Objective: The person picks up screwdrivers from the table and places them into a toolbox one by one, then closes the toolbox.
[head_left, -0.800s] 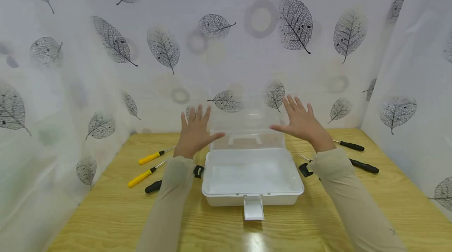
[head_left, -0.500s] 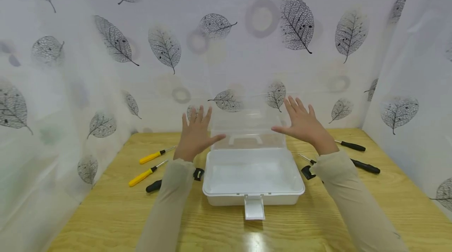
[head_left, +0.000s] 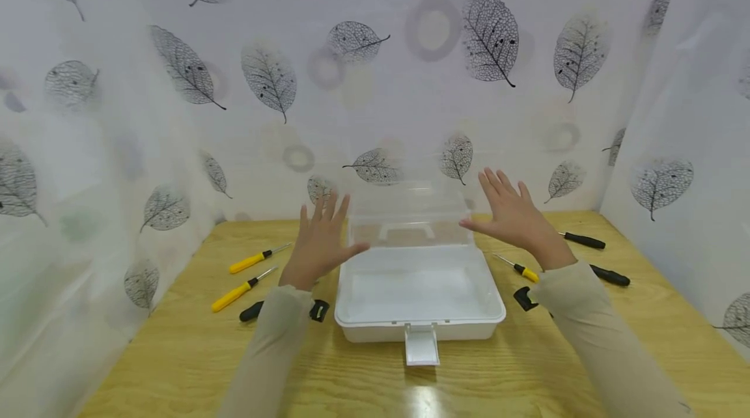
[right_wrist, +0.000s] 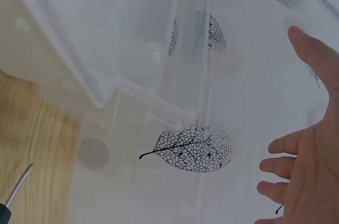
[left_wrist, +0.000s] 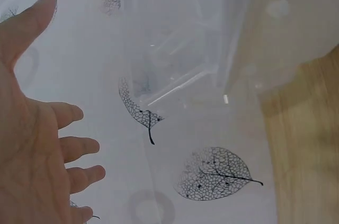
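The left hand [head_left: 319, 242] and right hand [head_left: 518, 219] are raised at either side of the box's clear lid [head_left: 410, 213], fingers spread and holding nothing. The head view gives their backs and lets the right thumb overlap the lid's edge; the wrist views give the palms, and a gap — each hand is apart from the plastic. Between the sleeves, the white box [head_left: 418, 288] stands open on the tabletop [head_left: 363, 385], lid up behind it, front latch [head_left: 421, 346] hanging down; only the head view takes in its interior. Two yellow screwdrivers [head_left: 231, 296] lie to the left, near a black handle [head_left: 252, 311] partly behind the sleeve. On the right are another yellow-handled screwdriver [head_left: 526, 272], its bare shaft alone caught by the right wrist view with a bit of dark collar, and two black handles [head_left: 586, 241]. A leaf-printed curtain [head_left: 433, 99] hangs behind.
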{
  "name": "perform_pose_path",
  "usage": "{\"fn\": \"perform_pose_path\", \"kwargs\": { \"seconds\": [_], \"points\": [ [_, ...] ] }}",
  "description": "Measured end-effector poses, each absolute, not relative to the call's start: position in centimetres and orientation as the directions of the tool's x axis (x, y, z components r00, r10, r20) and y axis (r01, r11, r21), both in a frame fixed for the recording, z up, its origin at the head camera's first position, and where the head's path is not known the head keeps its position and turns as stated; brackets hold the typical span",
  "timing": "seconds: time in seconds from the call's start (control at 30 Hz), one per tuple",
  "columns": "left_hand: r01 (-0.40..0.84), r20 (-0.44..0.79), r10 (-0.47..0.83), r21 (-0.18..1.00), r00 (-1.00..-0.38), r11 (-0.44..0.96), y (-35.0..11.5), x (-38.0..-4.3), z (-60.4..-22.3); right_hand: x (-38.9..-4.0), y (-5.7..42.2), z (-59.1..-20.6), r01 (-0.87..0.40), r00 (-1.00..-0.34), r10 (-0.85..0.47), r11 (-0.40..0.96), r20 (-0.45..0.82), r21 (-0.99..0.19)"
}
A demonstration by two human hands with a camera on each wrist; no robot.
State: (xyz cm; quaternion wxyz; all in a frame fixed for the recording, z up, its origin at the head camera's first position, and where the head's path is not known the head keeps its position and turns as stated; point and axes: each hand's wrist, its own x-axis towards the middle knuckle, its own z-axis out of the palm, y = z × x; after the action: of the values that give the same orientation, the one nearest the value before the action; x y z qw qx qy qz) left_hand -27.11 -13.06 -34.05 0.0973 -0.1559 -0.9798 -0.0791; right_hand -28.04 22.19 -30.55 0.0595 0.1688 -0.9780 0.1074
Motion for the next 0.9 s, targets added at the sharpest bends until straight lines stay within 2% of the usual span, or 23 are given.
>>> {"fn": "perform_pose_path", "kwargs": {
  "seconds": [0.53, 0.9],
  "points": [
    [0.362, 0.18, 0.338, 0.126, -0.924, 0.924, -14.6, -24.8, -36.6, -27.2, 24.4, -32.7, -0.342, -0.937, -0.318, 0.918, 0.143, -0.199],
    [0.38, 0.206, 0.36, 0.069, -0.91, 0.922, -14.6, -24.0, -38.1, -26.3, 25.9, -34.3, -0.365, -0.925, -0.333, 0.913, 0.184, -0.181]
  ]
}}
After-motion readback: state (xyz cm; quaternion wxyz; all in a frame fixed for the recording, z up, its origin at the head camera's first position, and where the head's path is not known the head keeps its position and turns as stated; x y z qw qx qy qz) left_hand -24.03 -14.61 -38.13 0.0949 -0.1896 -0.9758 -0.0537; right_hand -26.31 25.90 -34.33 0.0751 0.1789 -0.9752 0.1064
